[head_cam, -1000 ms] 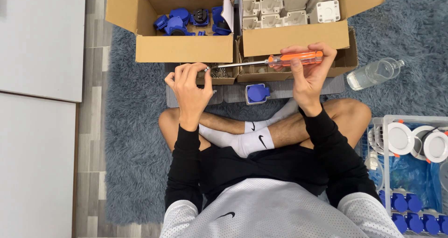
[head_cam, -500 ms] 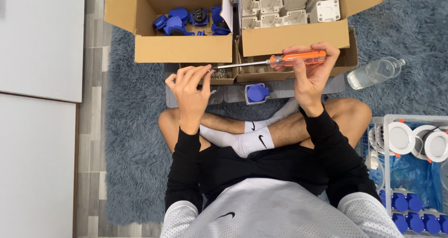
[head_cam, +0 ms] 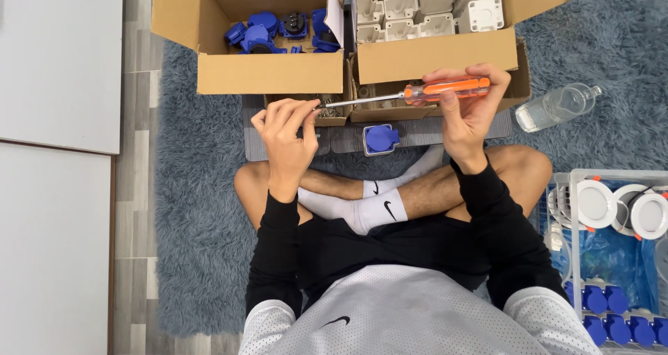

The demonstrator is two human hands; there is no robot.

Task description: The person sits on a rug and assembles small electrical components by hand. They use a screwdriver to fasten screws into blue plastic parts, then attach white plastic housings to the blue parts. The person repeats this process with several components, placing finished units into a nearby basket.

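Orange-handled screwdriver (head_cam: 445, 89) lying clamped in right hand (head_cam: 467, 111); left hand (head_cam: 287, 134) pinching something tiny at its tip — keeping shaft level should help

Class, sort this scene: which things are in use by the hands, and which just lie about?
In use:
left hand, pinching at the tip
screwdriver, orange handle
right hand, gripping the handle

Lying about:
water bottle
blue socket cover
box of white housings

The one view comes from a camera worn on the head, looking straight down from close above. It takes in the lap, crossed legs (head_cam: 390, 195), rug (head_cam: 202, 209) and the cardboard boxes (head_cam: 271, 73) ahead.
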